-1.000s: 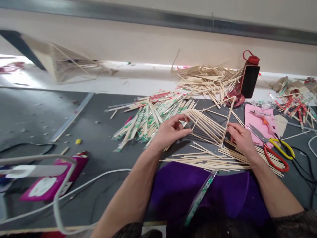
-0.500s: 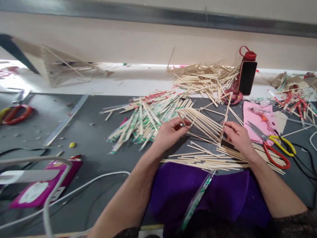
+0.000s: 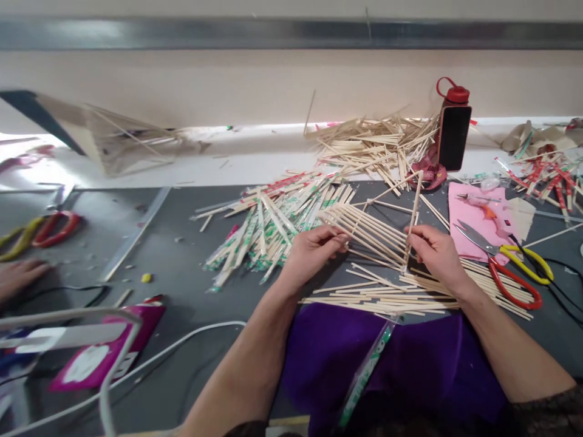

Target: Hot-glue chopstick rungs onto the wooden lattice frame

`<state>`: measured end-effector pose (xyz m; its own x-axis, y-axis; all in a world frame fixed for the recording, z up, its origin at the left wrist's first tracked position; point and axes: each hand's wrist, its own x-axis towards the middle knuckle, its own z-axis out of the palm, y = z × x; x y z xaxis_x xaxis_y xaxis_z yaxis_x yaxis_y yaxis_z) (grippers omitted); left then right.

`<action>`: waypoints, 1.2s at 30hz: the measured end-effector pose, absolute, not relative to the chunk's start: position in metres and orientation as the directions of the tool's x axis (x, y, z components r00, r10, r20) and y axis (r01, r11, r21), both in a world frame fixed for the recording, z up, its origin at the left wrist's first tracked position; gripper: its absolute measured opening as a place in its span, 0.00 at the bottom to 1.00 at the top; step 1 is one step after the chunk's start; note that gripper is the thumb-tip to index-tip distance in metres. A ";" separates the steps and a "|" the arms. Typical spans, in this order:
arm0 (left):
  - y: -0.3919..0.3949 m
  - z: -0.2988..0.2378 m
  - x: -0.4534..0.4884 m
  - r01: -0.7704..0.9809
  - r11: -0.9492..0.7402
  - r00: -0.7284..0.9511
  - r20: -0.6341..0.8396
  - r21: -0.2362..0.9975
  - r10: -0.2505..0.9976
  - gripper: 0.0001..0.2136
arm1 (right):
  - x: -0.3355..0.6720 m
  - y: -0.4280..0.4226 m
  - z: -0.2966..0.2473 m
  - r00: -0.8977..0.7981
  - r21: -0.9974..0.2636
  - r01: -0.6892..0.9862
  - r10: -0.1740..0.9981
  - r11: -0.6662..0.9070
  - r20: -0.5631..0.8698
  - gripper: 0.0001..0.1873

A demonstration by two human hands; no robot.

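Observation:
Between my hands is a frame of thin wooden sticks point(image 3: 371, 229), with a row of parallel sticks across it and an upright piece at its right. My left hand point(image 3: 314, 249) pinches the frame's left edge, fingers closed. The fingers of my right hand point(image 3: 428, 246) are closed on the right side, at the upright stick. Loose wooden sticks point(image 3: 364, 297) lie below the frame, over the edge of a purple cloth point(image 3: 328, 352). Chopsticks in green-printed wrappers point(image 3: 273, 224) are heaped beside my left hand.
Scissors point(image 3: 514, 261) and a glue gun point(image 3: 489, 209) on pink material point(image 3: 460, 218) are at right. A phone point(image 3: 454, 138) leans on a red-capped bottle point(image 3: 456, 94); bare sticks point(image 3: 378, 142) pile behind. At left are a magenta packet point(image 3: 104, 352), a white cable point(image 3: 182, 340) and another person's hand point(image 3: 20, 276).
The view has shifted slightly. The stick frame has tilted a little in my hands, both still gripping it. Another person's hand has come in at the left edge.

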<state>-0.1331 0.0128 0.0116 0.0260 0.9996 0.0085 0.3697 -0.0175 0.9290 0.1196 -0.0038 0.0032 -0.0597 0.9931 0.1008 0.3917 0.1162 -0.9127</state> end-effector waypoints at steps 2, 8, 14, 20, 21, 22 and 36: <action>0.012 0.012 -0.134 0.391 -0.030 0.031 0.019 0.920 0.999 0.09 | 0.119 -0.004 0.003 -0.069 -0.910 0.399 0.993 0.112 0.092 0.14; 0.010 0.012 -0.134 0.441 -0.100 0.032 0.096 0.892 0.995 0.08 | 0.120 -0.001 0.002 -0.088 -0.918 0.384 0.994 0.097 0.068 0.14; 0.010 0.000 -0.138 0.433 -0.096 0.032 0.091 0.896 0.995 0.11 | 0.121 0.008 0.003 -0.067 -0.918 0.383 0.994 0.105 0.086 0.14; 0.009 -0.004 -0.136 0.396 -0.097 0.009 0.101 0.913 0.995 0.09 | 0.121 0.008 0.004 -0.073 -0.911 0.402 0.995 0.091 0.067 0.15; 0.009 -0.003 -0.135 0.394 -0.096 0.007 0.101 0.914 0.995 0.09 | 0.122 0.008 0.005 -0.071 -0.910 0.405 0.995 0.088 0.065 0.15; 0.009 -0.003 -0.135 0.394 -0.095 0.006 0.101 0.914 0.995 0.09 | 0.124 0.007 0.006 -0.062 -0.911 0.403 0.996 0.086 0.067 0.16; 0.009 -0.002 -0.128 0.388 -0.118 0.038 0.113 0.914 0.993 0.08 | 0.152 -0.017 0.032 -0.352 -0.225 0.919 0.931 0.325 -0.092 0.12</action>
